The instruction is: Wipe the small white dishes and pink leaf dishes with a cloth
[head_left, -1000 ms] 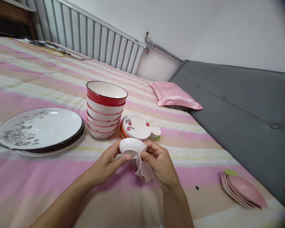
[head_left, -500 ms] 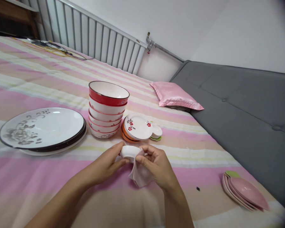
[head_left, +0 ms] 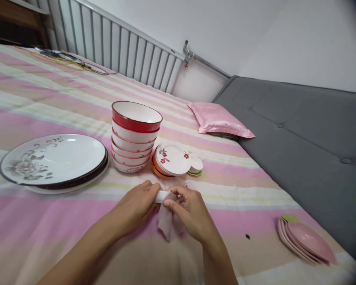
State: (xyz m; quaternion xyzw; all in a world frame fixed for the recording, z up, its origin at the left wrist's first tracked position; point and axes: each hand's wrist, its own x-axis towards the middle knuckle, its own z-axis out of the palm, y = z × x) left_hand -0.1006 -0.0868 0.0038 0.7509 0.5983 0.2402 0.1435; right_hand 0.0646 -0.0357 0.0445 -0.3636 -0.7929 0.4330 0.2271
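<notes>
A small white dish (head_left: pixel 161 196) is held between my two hands above the striped bedspread. My left hand (head_left: pixel 142 202) grips its left side, fingers closed around the edge. On the other side my right hand (head_left: pixel 187 208) pinches a thin whitish cloth (head_left: pixel 166 222) against the rim, and the cloth hangs down below the fingers. Much of the dish is hidden by fingers and cloth. Just beyond my hands lies a stack of small flowered plates (head_left: pixel 175 158) on orange ones, beside small white dishes (head_left: pixel 196 164).
Nested bowls (head_left: pixel 133 152), the top one red, stand behind my left hand. Large dark-rimmed plates (head_left: pixel 65 158) lie at left. Pink leaf-shaped dishes (head_left: pixel 308 239) rest at right, near the grey headboard (head_left: pixel 302 122). A pink pillow (head_left: pixel 221 120) and cables (head_left: pixel 74 61) lie farther back.
The dish has tilted, so its opening no longer faces up and only a narrow band shows. My left hand has closed further over it, and the cloth has shifted with my right fingers.
</notes>
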